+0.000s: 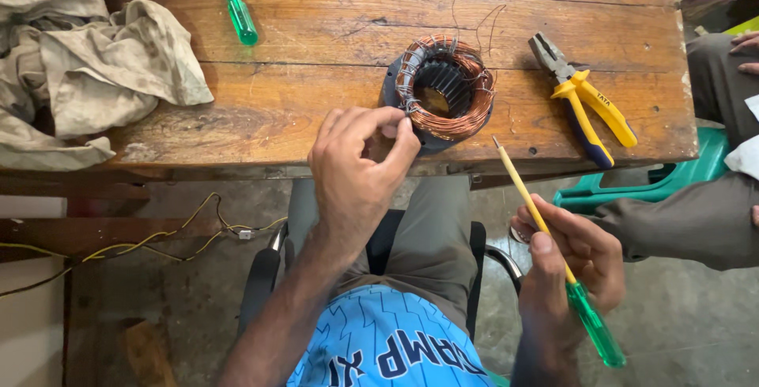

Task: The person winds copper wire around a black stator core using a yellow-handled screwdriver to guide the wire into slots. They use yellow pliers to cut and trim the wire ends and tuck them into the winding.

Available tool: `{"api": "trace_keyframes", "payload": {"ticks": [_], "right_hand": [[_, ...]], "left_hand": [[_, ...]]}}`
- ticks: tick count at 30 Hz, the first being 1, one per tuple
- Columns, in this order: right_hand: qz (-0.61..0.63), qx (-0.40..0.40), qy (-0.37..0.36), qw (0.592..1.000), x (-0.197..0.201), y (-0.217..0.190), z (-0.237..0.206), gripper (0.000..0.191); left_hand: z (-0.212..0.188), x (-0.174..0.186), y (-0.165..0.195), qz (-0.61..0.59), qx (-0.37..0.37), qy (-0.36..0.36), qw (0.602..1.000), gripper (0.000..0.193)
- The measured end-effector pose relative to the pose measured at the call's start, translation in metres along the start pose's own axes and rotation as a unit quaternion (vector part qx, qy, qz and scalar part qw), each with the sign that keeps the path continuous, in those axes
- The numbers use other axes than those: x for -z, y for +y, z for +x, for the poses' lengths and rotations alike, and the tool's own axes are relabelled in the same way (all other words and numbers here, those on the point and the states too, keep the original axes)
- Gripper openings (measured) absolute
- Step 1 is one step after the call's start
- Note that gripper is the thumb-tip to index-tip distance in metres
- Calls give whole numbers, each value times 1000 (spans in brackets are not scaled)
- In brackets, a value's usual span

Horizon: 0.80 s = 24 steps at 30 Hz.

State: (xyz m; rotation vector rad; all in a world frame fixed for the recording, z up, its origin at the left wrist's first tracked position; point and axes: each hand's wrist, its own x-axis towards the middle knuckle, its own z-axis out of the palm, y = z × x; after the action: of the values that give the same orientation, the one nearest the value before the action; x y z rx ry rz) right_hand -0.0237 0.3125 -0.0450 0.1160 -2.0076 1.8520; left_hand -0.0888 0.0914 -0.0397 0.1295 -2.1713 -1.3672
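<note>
At the near edge of the wooden surface (316, 31) lies a motor stator (439, 93), a dark ring wound with copper wire, a few loose strands of wire trailing off its far side. The left hand (356, 169) reaches up to it from below, fingers curled and thumb and forefinger pinched together right at the near left rim of the coil, seemingly on a strand of wire, though the wire itself is too fine to make out between the fingertips. The right hand (573, 268) is off the surface, low and to the right, closed around a screwdriver (553, 249) with a yellow shaft and green transparent handle; its tip points up and left toward the stator but stops short of it, just below the edge of the surface.

To the right of the stator lie pliers (581, 94) with yellow and blue grips, jaws pointing away. A second green-handled screwdriver (236, 3) lies far left of the stator. A crumpled beige cloth (87, 63) covers the left end. Another person's knee in grey trousers (696, 221) shows at the right, by a green plastic stool (640, 185).
</note>
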Motion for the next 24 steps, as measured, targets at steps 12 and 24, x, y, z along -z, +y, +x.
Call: {"api": "trace_keyframes", "payload": {"ticks": [12,24], "right_hand": [[-9,18,-29,999,-8,-3,1,29],[-34,66,-133,988,-30,-9,10,27]], "left_hand": [[-5,2,-16,72,-60,-16,996,14],[-1,15,1,54,-114,-14,992,24]]}}
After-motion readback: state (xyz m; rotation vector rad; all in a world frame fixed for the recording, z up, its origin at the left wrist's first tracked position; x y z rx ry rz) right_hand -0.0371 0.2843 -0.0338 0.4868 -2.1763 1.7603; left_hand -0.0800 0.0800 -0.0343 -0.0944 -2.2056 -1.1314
